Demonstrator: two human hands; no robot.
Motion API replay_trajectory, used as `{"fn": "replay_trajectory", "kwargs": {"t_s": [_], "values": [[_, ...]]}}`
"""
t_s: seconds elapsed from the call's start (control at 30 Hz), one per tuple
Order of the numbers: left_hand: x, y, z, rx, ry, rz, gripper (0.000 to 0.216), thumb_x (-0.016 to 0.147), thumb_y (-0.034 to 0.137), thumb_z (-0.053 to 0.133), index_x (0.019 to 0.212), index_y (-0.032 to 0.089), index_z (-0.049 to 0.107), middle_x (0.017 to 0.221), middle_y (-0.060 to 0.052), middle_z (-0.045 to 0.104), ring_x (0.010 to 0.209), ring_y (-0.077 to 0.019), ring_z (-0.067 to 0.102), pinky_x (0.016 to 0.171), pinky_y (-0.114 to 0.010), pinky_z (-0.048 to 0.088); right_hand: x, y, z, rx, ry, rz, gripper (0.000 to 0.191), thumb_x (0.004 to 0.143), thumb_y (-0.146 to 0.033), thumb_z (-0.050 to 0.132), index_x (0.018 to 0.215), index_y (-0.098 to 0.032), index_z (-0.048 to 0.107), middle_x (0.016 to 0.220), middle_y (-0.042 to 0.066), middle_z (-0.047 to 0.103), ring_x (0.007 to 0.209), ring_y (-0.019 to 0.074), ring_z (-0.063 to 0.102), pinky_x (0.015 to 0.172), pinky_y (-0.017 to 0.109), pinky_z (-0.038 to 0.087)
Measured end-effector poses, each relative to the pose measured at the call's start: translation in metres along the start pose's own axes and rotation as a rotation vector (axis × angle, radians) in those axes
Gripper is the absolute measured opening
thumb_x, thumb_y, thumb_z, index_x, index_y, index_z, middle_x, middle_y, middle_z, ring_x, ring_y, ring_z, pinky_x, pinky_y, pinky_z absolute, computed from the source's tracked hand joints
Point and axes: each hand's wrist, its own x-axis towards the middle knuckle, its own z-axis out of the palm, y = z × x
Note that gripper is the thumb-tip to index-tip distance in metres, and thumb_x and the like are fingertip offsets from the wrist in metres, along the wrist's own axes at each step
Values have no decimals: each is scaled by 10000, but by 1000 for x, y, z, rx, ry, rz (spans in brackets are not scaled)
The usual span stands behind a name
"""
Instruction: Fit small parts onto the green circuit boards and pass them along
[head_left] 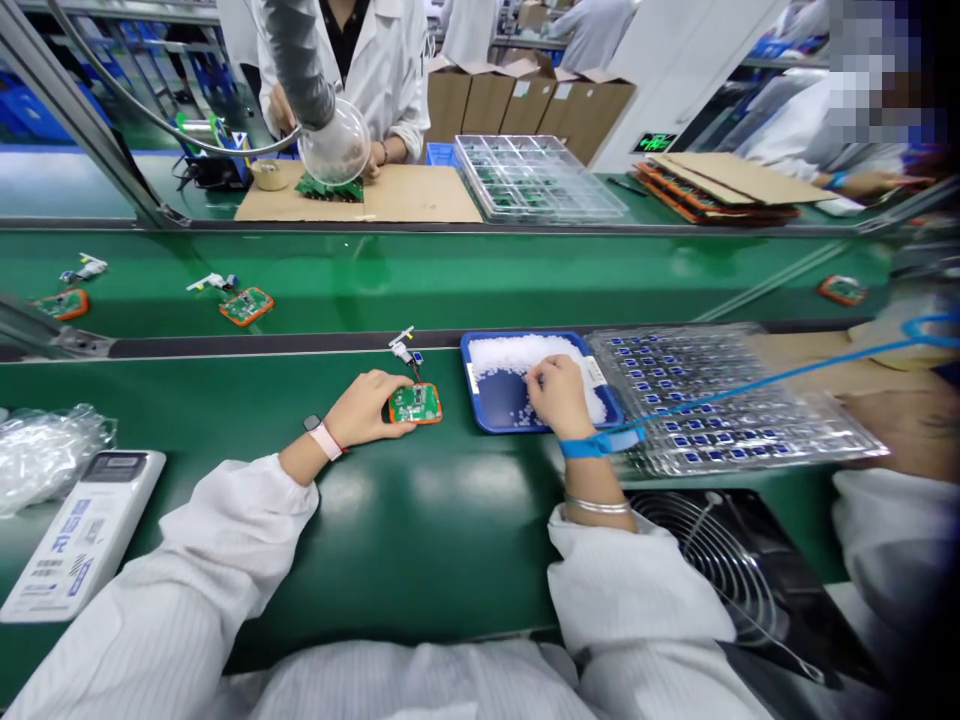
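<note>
My left hand (369,408) grips the left edge of a green circuit board in an orange frame (417,403), low over the green bench. From the board's top, wires run to a small white part (403,350) lying behind it. To the right, my right hand (556,393) is over a blue tray (480,415) of small white pieces (517,352), its fingertips pinched together. Whatever sits between those fingertips is too small to make out. A blue strap with a cord circles my right wrist.
Right of the tray lies a clear plastic tray of small blue parts (697,400); a black fan (735,570) is below it. At left are a white box (82,535) and plastic bags (52,450). More framed boards (247,306) lie on the green belt. Opposite, a co-worker handles boards.
</note>
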Motion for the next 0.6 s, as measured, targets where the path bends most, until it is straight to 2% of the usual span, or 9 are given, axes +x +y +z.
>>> {"fn": "replay_trajectory", "kwargs": {"t_s": [0.2,0.4,0.6], "values": [[-30,15,7,-19,-78,88,552,750,509,628,1189,199,500,1159,-92,586,1078,-266,503,919,-396,385,1,-5,-6,84,-22,-26,105,736,-177,488,639,-200,517,827,106,502,860,266,494,829,457,431],[-47,21,10,-21,-82,91,564,772,525,604,1220,206,478,1211,-99,561,1125,-268,479,945,-403,368,-1,-14,-7,151,-167,-104,116,753,-215,518,655,-192,576,838,91,533,882,252,513,862,448,414],[-47,20,11,-36,-91,73,573,759,521,619,1221,213,478,1217,-100,559,1152,-277,460,952,-413,361,0,-8,-7,166,-117,-35,86,727,-192,532,669,-185,594,802,87,532,844,251,517,840,447,423]]}}
